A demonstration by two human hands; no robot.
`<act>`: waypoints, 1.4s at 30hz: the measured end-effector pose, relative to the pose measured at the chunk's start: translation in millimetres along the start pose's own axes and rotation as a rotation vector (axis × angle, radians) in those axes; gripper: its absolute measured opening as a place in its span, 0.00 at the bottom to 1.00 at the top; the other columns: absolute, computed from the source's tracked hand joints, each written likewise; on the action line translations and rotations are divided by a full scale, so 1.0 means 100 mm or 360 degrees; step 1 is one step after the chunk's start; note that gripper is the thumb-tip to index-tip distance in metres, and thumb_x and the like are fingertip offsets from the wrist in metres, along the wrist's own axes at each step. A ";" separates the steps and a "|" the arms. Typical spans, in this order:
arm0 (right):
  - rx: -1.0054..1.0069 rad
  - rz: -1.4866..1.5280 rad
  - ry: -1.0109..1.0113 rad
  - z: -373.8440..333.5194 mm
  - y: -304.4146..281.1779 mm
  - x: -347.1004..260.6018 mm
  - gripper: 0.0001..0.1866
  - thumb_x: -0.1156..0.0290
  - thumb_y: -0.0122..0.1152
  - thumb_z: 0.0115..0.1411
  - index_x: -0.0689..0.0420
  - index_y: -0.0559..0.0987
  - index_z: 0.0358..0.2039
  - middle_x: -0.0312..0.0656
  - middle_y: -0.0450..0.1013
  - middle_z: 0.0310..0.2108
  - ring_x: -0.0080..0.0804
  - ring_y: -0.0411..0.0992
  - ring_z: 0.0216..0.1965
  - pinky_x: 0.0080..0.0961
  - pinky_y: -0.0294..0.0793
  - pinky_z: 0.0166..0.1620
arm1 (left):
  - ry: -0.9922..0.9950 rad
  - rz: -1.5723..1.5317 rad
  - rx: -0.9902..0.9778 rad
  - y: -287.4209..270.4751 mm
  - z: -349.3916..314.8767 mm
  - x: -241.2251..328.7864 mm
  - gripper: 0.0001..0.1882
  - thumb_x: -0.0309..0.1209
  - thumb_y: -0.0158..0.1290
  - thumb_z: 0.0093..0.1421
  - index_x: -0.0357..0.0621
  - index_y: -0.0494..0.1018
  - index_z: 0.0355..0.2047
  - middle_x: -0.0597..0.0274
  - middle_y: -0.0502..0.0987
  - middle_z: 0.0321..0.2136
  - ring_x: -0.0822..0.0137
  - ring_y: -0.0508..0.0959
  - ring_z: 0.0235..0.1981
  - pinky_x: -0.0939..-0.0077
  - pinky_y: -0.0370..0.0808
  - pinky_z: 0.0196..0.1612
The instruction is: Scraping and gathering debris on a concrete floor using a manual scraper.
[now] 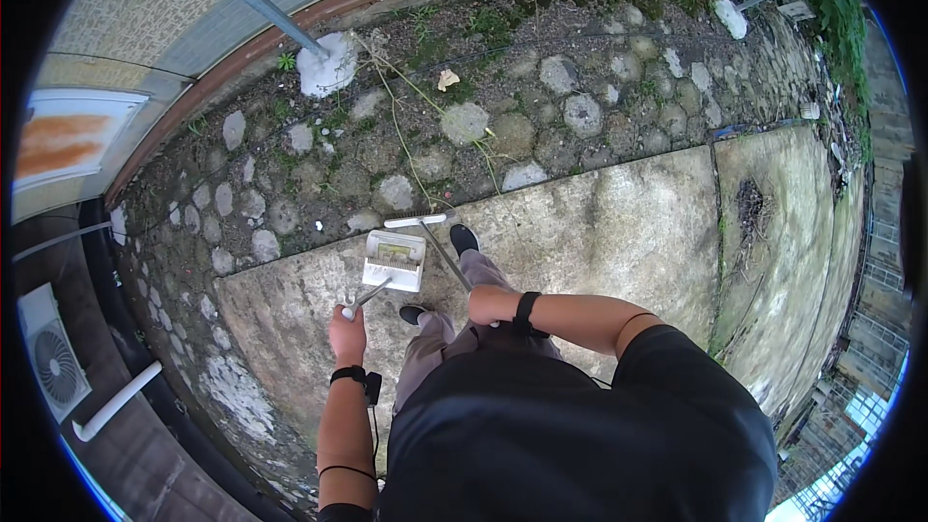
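Observation:
My left hand (348, 336) is closed around the handle end of a white long-handled dustpan (408, 281), which rests on the concrete slab ahead of me. Something greenish lies inside the pan, too small to name. In my right hand (492, 305) I grip the grey stick of a broom (416, 221). The broom's white head, with dark bristles along its far side, is at the slab's far edge, just beyond the dustpan. Both my shoes show near them, one beside the broom stick and one below the pan.
Past the concrete slab (619, 222) lies rough ground with round paving stones (464, 123), weeds and a long dry stem (394, 116). A metal post in a white base (327, 65) stands by the wall. Dry twigs (752, 208) lie at right; an air-conditioner unit (53, 353) is at left.

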State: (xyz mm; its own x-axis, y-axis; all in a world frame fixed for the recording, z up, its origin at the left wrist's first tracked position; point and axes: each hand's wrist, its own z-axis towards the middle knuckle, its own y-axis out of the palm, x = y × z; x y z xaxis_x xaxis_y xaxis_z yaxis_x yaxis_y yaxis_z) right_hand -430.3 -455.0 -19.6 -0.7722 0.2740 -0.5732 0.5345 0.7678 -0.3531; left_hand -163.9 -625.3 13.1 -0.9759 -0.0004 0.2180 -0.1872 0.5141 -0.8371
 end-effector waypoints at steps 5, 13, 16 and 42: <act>0.0032 -0.0152 -0.0168 0.02 0.06 0.02 0.09 0.71 0.55 0.40 0.59 0.81 0.20 0.54 0.75 0.24 0.51 0.75 0.28 0.39 0.72 0.32 | 0.0047 0.0007 0.0036 0.01 -0.04 -0.07 0.18 0.41 0.55 0.54 0.40 0.69 0.36 0.42 0.76 0.29 0.41 0.76 0.33 0.51 0.72 0.35; -0.0112 -0.0304 -0.0161 0.01 0.00 -0.04 0.12 0.68 0.54 0.41 0.57 0.82 0.26 0.52 0.76 0.29 0.50 0.75 0.32 0.41 0.73 0.36 | 0.0012 0.0050 0.0003 0.00 -0.09 -0.11 0.18 0.42 0.55 0.54 0.39 0.69 0.36 0.42 0.77 0.28 0.40 0.76 0.33 0.49 0.72 0.34; -0.0151 -0.0370 -0.0189 0.00 -0.02 -0.06 0.13 0.69 0.54 0.41 0.57 0.82 0.26 0.52 0.76 0.30 0.50 0.75 0.33 0.41 0.73 0.36 | 0.0010 0.0034 0.0017 0.01 -0.12 -0.12 0.18 0.41 0.55 0.54 0.39 0.69 0.36 0.41 0.77 0.28 0.40 0.76 0.32 0.49 0.72 0.34; -0.0142 -0.0401 -0.0178 0.03 0.02 -0.03 0.11 0.73 0.58 0.39 0.56 0.83 0.26 0.51 0.76 0.30 0.49 0.76 0.31 0.39 0.74 0.35 | -0.0031 -0.0044 -0.0003 0.10 -0.17 -0.22 0.18 0.41 0.56 0.54 0.39 0.70 0.36 0.41 0.76 0.31 0.41 0.75 0.35 0.51 0.71 0.38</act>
State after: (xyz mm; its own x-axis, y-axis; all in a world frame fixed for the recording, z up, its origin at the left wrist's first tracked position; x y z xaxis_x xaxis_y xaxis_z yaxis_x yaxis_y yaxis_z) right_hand -425.2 -456.2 -21.0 -0.8317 0.0065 -0.5552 0.2944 0.8530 -0.4311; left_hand -142.5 -605.5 8.9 -0.9724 -0.0311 0.2314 -0.2140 0.5153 -0.8299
